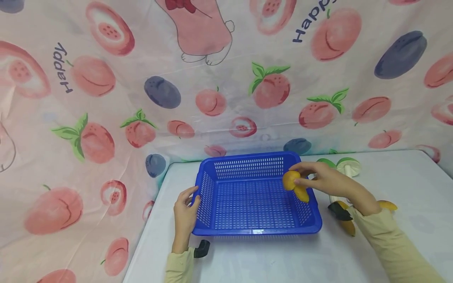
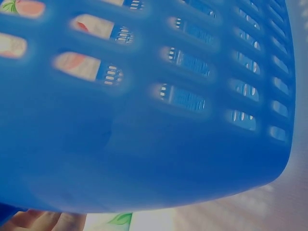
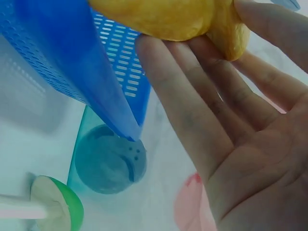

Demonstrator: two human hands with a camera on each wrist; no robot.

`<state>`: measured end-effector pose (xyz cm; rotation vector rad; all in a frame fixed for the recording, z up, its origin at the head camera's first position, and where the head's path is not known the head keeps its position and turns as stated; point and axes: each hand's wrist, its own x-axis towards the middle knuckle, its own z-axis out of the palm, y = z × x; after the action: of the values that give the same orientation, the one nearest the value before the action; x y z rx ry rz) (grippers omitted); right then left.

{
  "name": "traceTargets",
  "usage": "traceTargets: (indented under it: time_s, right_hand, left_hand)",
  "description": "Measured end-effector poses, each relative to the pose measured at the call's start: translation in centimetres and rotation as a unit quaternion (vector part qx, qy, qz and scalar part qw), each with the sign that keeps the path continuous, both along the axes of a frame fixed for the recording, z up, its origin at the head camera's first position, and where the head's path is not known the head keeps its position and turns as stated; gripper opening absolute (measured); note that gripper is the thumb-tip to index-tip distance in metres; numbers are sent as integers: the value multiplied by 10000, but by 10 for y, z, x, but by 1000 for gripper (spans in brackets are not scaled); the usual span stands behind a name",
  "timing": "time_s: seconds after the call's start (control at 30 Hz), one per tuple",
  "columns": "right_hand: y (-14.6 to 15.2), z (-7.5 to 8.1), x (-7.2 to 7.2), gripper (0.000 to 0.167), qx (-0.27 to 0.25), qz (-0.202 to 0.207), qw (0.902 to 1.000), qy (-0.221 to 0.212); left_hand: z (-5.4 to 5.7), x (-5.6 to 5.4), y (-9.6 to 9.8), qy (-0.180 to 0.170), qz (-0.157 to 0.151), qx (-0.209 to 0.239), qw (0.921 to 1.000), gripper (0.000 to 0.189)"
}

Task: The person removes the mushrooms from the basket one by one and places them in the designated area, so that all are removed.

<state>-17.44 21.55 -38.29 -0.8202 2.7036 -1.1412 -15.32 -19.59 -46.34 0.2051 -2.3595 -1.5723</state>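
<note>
My right hand [image 1: 329, 179] pinches a yellow toy mushroom [image 1: 291, 180] between thumb and fingertips, over the right side of a blue plastic basket [image 1: 256, 231]. The mushroom's rounded cap points left and its stem hangs down. In the right wrist view the yellow mushroom [image 3: 168, 19] sits at the fingertips, with the palm turned toward the camera. At the basket's left rim, my left hand [image 1: 185, 216] grips the edge. The left wrist view is mostly filled by the basket's slotted wall [image 2: 144, 149], with fingers [image 2: 48, 221] partly visible below. The basket's bare floor shows.
Right of the basket lie green-capped toy mushrooms [image 1: 348, 167] with white stems, partly behind my right hand. Yellow pieces [image 1: 387, 205] lie around my right wrist. A fruit-print cloth [image 1: 212, 78] hangs behind the white table [image 1: 255, 263].
</note>
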Motion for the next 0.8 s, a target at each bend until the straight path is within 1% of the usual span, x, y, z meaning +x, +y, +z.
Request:
traceTargets:
  time_s: [0.17,0.3,0.4,0.57,0.8]
  right_hand:
    - [5,5,1,37,51,-119,9999,25]
    - [9,4,2,35,149,-308,9994,62]
    - [13,2,2,32,218,-410,9987,213]
    - [20,0,4,31,243,-435,9978,428]
    - [30,-2,4,36,354,-574,9970,366]
  left_hand:
    - [0,0,-1,30,-3,21,10000,31]
    - [0,0,-1,45,0,-4,10000,31]
    - [-1,0,-2,15,10,-5,10000,31]
    - [-2,-1,-2,-33,-5,36,10000,31]
    - [-3,-2,-2,-21,4,24,10000,31]
